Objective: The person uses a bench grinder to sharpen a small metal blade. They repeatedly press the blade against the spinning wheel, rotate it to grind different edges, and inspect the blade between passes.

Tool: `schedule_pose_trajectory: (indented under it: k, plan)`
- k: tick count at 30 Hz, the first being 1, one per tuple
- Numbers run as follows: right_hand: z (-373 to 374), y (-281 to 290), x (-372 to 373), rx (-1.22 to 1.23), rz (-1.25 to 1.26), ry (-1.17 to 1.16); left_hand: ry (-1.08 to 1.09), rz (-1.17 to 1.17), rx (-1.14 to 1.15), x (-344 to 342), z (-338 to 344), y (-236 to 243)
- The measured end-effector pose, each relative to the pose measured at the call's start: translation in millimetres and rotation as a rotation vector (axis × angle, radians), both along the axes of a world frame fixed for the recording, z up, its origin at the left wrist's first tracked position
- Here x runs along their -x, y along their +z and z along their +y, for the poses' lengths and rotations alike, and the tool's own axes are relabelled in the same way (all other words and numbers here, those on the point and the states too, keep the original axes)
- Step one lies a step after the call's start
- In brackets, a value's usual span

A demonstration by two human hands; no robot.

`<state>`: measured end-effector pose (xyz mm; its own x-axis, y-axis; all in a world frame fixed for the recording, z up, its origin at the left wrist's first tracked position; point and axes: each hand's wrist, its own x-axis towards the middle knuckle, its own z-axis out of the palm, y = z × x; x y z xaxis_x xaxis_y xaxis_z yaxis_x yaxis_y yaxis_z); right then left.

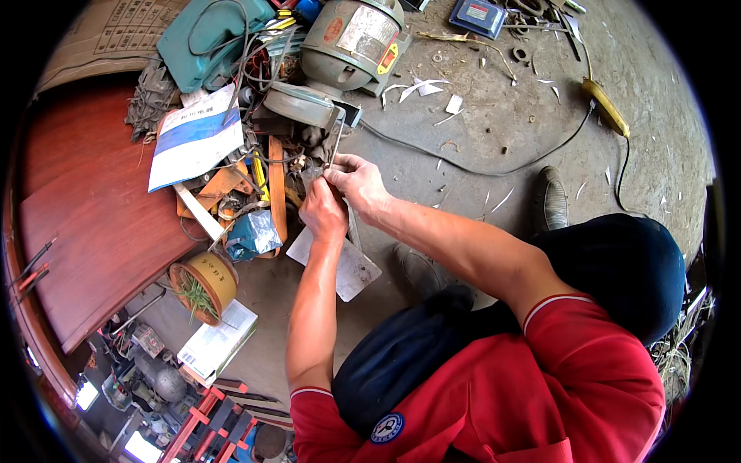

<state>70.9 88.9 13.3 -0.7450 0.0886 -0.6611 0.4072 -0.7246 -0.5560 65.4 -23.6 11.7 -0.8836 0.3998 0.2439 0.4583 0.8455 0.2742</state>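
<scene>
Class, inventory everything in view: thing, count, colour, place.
Grinder: 1, grey, top centre
Case: 1, teal, upper left
Carton: 1, brown, upper left
Panel: 1, reddish, left
Booklet: 1, white-blue, upper left
Pot: 1, tan, lower left
Box: 1, white, beside pot
Sheet: 1, white, centre
Rod: 1, grey, beside grinder
Connector: 1, yellow, right
Block: 1, blue, top right
Cables: several, dark, throughout
Scraps: many, white, floor
Clutter: uncountable, mixed, left
Shirt: 1, red, bottom
Trousers: 1, navy, lower right
Shoes: 2, grey, floor
Left hand, right hand: 2, bare, centre

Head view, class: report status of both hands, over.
Right hand: pinching bent metal rod. Left hand: curled alongside, grip hidden. Rod's upper end: near bench grinder. Left of hands: orange strip, blue bag.
</scene>
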Motion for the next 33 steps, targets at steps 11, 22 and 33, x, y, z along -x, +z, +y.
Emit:
schedule_pose_trajectory:
  k: [11,22,33]
  plan:
    - [3,11,1,-0.04,-0.009,-0.02,0.064,-0.025,-0.042,-2,1,-6]
    - [4,7,2,-0.097,-0.006,0.009,0.123,-0.088,-0.079,-7,7,-9]
    - [5,9,-5,-0.189,0.009,0.072,0.15,-0.117,-0.129,-16,7,-11]
